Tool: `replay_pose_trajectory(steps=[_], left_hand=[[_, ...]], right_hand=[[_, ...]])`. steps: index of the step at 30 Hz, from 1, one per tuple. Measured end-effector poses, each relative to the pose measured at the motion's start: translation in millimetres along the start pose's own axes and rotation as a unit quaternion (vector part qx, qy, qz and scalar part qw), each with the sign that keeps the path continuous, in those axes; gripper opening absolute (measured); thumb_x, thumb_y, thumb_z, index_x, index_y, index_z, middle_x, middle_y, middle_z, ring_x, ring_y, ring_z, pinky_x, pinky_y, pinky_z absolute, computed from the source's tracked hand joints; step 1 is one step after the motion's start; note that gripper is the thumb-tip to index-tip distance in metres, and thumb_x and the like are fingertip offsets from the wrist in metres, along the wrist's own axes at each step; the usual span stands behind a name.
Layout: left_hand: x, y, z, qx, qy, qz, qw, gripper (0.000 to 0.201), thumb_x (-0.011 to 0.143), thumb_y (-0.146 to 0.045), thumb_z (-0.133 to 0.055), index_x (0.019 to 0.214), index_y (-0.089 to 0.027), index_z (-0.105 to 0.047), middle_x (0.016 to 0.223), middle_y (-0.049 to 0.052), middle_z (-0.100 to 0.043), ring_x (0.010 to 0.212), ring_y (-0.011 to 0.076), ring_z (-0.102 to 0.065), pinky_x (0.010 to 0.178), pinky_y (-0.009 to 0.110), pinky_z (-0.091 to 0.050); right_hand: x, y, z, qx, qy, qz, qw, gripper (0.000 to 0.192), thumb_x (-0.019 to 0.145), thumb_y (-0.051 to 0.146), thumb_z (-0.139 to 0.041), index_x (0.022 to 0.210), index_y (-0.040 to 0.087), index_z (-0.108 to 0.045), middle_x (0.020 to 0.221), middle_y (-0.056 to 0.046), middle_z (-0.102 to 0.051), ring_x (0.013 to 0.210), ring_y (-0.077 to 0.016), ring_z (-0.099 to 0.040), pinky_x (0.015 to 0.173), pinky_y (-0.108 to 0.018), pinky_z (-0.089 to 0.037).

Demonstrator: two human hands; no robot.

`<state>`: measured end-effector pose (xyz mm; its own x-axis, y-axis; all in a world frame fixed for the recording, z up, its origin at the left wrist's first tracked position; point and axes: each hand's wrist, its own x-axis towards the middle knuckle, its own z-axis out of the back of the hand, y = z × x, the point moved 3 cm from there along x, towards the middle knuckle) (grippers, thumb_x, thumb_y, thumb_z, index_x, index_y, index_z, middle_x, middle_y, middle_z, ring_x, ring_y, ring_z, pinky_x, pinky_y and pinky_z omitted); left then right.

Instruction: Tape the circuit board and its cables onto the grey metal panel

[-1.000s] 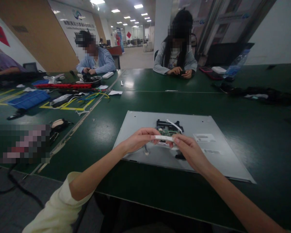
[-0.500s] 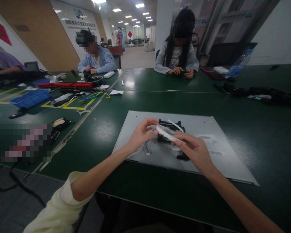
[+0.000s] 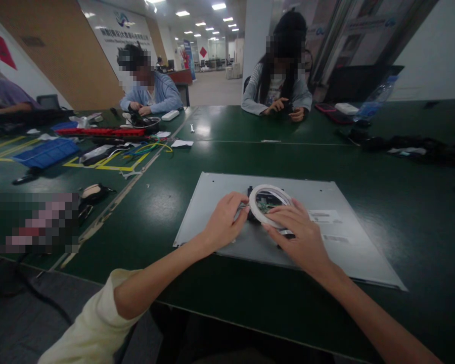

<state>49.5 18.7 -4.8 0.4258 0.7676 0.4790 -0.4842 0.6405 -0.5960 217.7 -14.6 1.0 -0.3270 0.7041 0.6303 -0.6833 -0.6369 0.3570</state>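
Bending into a loose hoop between the two hands, the white flat ribbon cable [image 3: 268, 191] arches above the small green circuit board [image 3: 264, 204] that sits in a dark cut-out of the grey metal back panel [image 3: 212, 202], which lies flat on the dark green table [image 3: 167, 177]. The left hand [image 3: 223, 222] has its fingertips drawn together at the near-left end of the loop, apparently pinching the strip, and the right hand [image 3: 300, 237] presses down with thumb and fingers closed on the other end, low against the panel. Judging by how readily it curves, the cable is very light, thin and springy: flexible along its length, but likely to crease or crack if folded sharply. Its ends, where contacts would sit, probably tolerate the least handling, so a hold on the flat faces just behind each end, with a gentle bend, looks safest. Hard to make out are the cable's actual ends, which the fingers cover, and whether either end is seated in a connector. The board's components are blurred and partly hidden behind the loop and the right hand. The pale labels [image 3: 321, 216] on the panel cannot be read, and the dark piece under the right hand is mostly hidden.
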Motion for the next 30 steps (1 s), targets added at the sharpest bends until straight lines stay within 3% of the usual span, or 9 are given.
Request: replay_pose_trajectory(steps=[6, 14, 19, 22, 30], left_hand=[[3, -1, 3.9, 0.032, -0.014, -0.031, 0.999, 0.014, 0.087, -0.021, -0.040, 0.086, -0.017, -0.053, 0.085, 0.006, -0.057, 0.084, 0.0180, -0.050, 0.080, 0.033, -0.039], [4, 2, 6.9, -0.033, -0.052, -0.008, 0.998, 0.014, 0.085, -0.022, -0.045, 0.076, -0.017, -0.055, 0.077, 0.003, -0.057, 0.077, 0.0150, -0.052, 0.073, 0.030, -0.041], [3, -4, 10.9, -0.065, -0.075, -0.041, 0.994, 0.012, 0.083, -0.019, -0.047, 0.074, -0.017, -0.054, 0.077, 0.003, -0.056, 0.079, 0.0151, -0.052, 0.073, 0.029, -0.041], [3, -5, 12.4, -0.088, -0.081, -0.047, 0.992, 0.010, 0.083, -0.018, -0.048, 0.076, -0.017, -0.055, 0.078, 0.003, -0.055, 0.078, 0.0140, -0.051, 0.071, 0.028, -0.042], [5, 1, 14.6, -0.128, -0.118, -0.022, 0.984, 0.008, 0.082, -0.020, -0.051, 0.076, -0.017, -0.055, 0.082, 0.003, -0.051, 0.079, 0.0135, -0.050, 0.071, 0.028, -0.043]], right_hand=[[0, 1, 1, 0.007, 0.009, -0.021, 1.000, 0.016, 0.080, 0.029, -0.056, 0.090, 0.023, -0.067, 0.090, -0.003, -0.068, 0.087, -0.0195, -0.060, 0.101, -0.048, -0.028], [0, -4, 2, 0.051, 0.005, -0.089, 0.995, 0.017, 0.077, 0.032, -0.059, 0.089, 0.024, -0.069, 0.092, -0.004, -0.067, 0.089, -0.0220, -0.059, 0.099, -0.053, -0.028], [0, -10, 0, 0.129, 0.020, -0.165, 0.978, 0.021, 0.077, 0.035, -0.058, 0.089, 0.021, -0.069, 0.089, -0.007, -0.065, 0.085, -0.0222, -0.058, 0.075, -0.039, -0.048], [-1, -13, -1, 0.157, 0.039, -0.199, 0.967, 0.024, 0.077, 0.038, -0.058, 0.088, 0.020, -0.068, 0.090, -0.007, -0.065, 0.081, -0.0206, -0.058, 0.065, -0.032, -0.049], [1, -14, 2, 0.154, 0.045, -0.235, 0.959, 0.024, 0.078, 0.039, -0.056, 0.088, 0.021, -0.068, 0.082, -0.003, -0.066, 0.069, -0.0178, -0.058, 0.062, -0.031, -0.047]])
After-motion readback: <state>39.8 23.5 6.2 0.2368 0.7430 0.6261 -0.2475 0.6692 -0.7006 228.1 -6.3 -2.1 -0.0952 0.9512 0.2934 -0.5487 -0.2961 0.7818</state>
